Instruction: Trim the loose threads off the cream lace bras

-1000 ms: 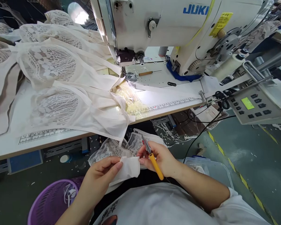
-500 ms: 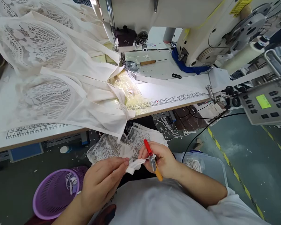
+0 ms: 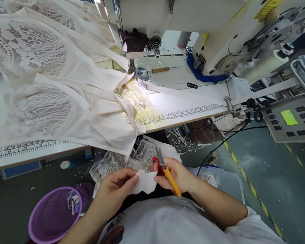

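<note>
Spread flatter than a moment ago, the cloth (image 3: pixel 146 182) is before the worktop (image 3: pixel 165 100), pinched in the fingers of the left hand (image 3: pixel 117 188) and touching the right hand (image 3: pixel 177 173), which grips scissors (image 3: pixel 169 175), blades now turned away, apparently leaving more cloth workable.

The white cloth piece (image 3: pixel 146 182), a narrow crumpled fold half a second ago, now spreads into a flatter panel, and at its left end the left hand (image 3: pixel 117 188) has gone from straight fingers laid together to a pinch, thumb on top and index finger curled. Right of the cloth piece, the scissors (image 3: pixel 167 173) have turned over in the right hand (image 3: pixel 179 174): the red handle (image 3: pixel 160 170) no longer sticks up past its far corner but lies close beside its right edge, while the blades (image 3: pixel 161 157) now point away beyond that corner.
</note>
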Tool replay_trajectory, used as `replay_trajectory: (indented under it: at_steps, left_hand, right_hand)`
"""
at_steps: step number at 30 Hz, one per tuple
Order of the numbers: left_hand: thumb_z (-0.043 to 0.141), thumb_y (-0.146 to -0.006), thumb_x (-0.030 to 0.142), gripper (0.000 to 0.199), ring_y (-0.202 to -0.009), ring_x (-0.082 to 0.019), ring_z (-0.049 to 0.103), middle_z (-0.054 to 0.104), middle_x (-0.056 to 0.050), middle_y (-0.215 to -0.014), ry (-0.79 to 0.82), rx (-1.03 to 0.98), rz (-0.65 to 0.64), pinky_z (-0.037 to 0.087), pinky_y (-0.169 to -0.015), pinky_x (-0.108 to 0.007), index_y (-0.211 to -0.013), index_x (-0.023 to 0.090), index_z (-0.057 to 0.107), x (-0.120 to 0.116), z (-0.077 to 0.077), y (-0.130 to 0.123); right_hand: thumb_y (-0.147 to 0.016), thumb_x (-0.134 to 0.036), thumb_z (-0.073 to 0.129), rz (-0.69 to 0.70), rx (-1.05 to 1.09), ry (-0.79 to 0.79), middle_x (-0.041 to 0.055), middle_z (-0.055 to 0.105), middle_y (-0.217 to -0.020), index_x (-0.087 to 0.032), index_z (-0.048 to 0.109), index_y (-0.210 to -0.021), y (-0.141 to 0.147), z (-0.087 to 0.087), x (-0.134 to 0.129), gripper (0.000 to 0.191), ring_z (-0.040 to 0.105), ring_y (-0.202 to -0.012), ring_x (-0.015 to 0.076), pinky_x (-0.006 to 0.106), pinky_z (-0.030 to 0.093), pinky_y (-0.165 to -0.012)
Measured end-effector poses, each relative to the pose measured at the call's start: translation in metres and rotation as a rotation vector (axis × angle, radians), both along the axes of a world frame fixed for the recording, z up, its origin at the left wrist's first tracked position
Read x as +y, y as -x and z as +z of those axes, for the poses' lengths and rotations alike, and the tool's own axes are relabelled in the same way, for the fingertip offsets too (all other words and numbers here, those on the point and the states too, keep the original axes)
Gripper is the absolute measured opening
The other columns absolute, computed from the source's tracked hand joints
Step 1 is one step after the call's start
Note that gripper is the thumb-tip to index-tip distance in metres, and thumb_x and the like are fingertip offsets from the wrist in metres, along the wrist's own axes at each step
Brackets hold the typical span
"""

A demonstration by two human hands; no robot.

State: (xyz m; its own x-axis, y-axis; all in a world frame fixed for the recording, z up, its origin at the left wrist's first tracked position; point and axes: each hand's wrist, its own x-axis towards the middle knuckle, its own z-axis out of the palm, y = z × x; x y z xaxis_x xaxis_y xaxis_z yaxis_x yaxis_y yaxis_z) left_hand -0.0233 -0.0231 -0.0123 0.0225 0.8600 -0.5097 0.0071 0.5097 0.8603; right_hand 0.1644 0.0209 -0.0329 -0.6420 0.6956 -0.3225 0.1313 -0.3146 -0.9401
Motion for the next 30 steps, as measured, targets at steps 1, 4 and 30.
replay_trajectory:
  at_steps: [1, 4, 30]
  left_hand:
    - [0.066, -0.066, 0.029, 0.012, -0.048, -0.008, 0.051, 0.061, 0.003, -0.054, 0.056, -0.060, -0.001, 0.041, -0.046, -0.015, -0.062, 0.018, 0.067, 0.002, 0.000, -0.001]
    - [0.068, -0.063, 0.033, 0.017, -0.044, -0.006, 0.046, 0.057, 0.004, -0.050, 0.154, -0.200, -0.005, 0.037, -0.043, -0.014, -0.059, 0.017, 0.064, 0.006, 0.000, -0.004]
    - [0.054, -0.075, 0.030, 0.020, -0.056, -0.015, 0.057, 0.065, -0.003, -0.063, -0.274, 0.185, -0.264, 0.046, -0.048, -0.020, -0.065, 0.019, 0.068, 0.010, 0.014, -0.004]
  right_hand:
    - [-0.065, -0.028, 0.063, 0.012, -0.002, 0.041, -0.0033, 0.046, -0.064, -0.018, 0.045, -0.072, -0.001, 0.001, 0.001, 0.023, 0.039, -0.054, 0.0081, 0.021, 0.036, -0.050]
    - [-0.067, -0.039, 0.065, 0.043, 0.022, 0.113, -0.0031, 0.046, -0.064, -0.017, 0.045, -0.074, -0.005, 0.002, 0.004, 0.031, 0.041, -0.055, 0.0084, 0.021, 0.036, -0.052]
    - [-0.077, -0.068, 0.032, 0.702, -0.197, -0.393, 0.0009, 0.052, -0.063, -0.016, 0.056, -0.074, -0.065, 0.012, 0.019, 0.058, 0.046, -0.055, 0.0113, 0.021, 0.037, -0.050]
